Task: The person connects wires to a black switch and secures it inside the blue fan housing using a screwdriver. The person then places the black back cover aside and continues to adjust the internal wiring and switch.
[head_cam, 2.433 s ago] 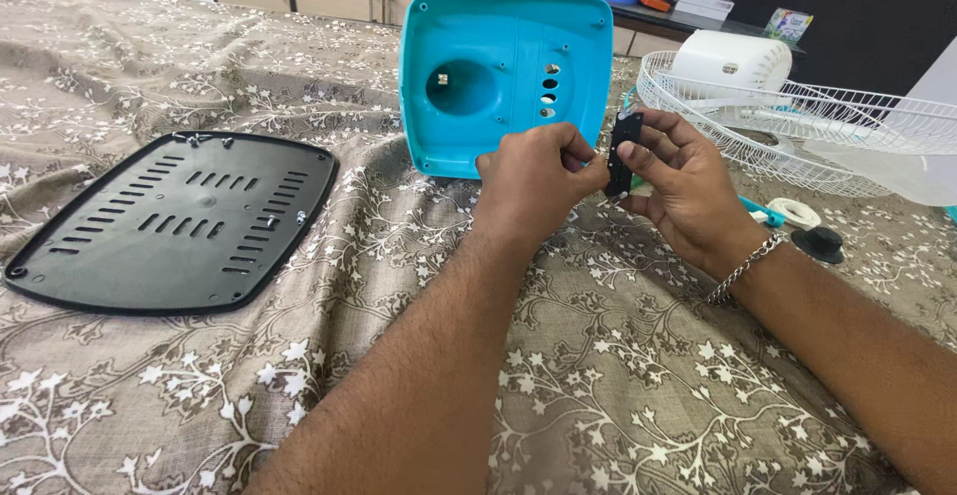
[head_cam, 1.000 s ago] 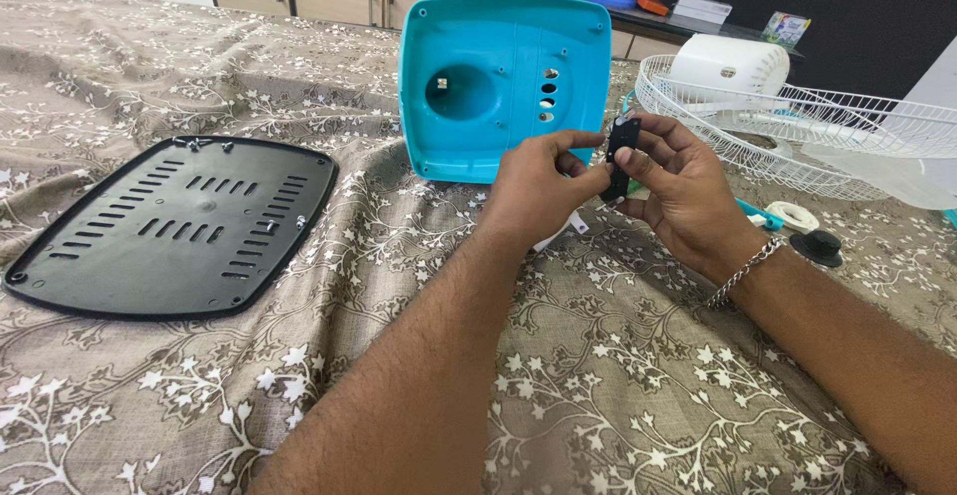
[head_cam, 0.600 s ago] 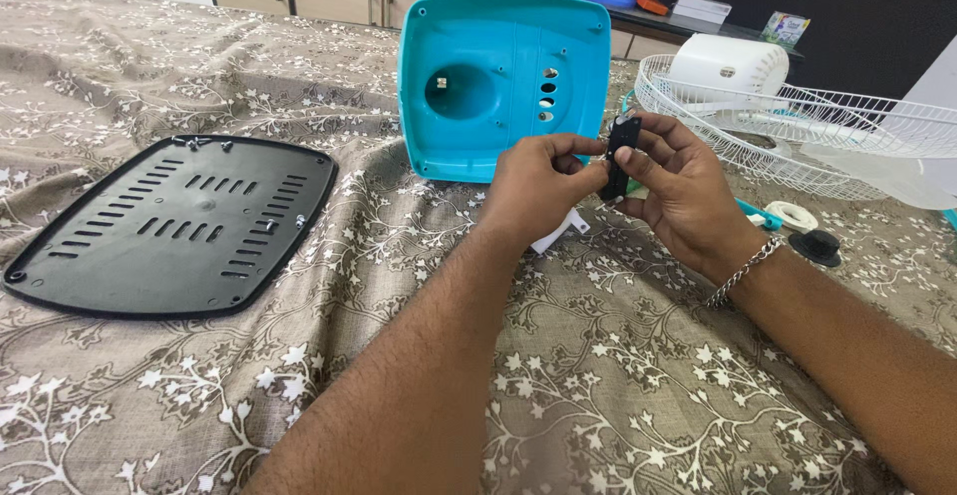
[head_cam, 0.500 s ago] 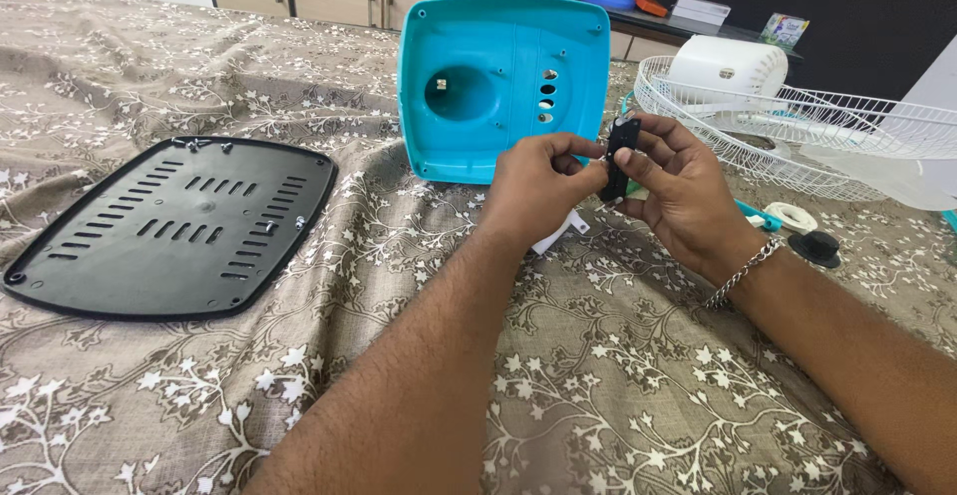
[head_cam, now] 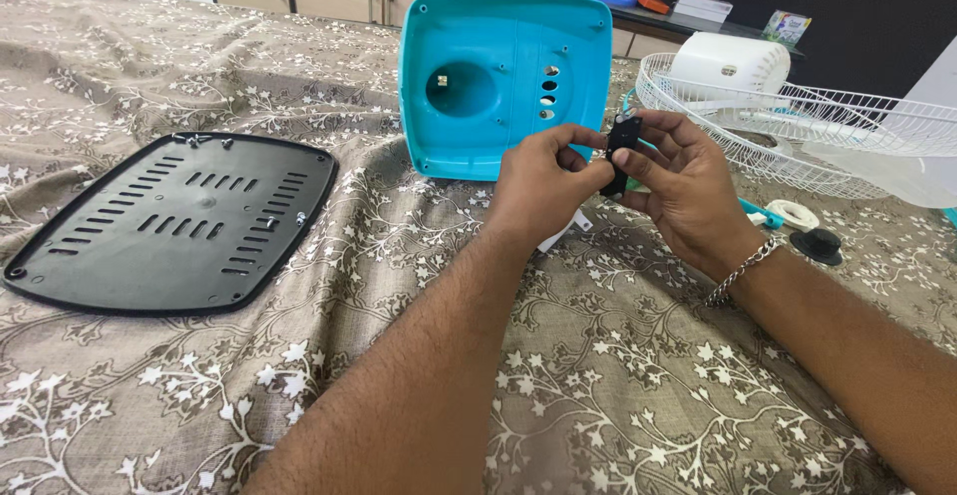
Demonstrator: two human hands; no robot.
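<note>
Black and small, a plastic part (head_cam: 623,141) is pinched between both hands above the middle of the table: the left hand (head_cam: 543,186) grips it with thumb and fingers from one side, the right hand (head_cam: 683,191) closes on it from the other. Just behind them a turquoise cover (head_cam: 503,81) stands upright. A black vented plate (head_cam: 174,221) lies near the left edge, a white wire guard (head_cam: 797,126) toward the far right corner, all on a floral cloth (head_cam: 618,375).
</note>
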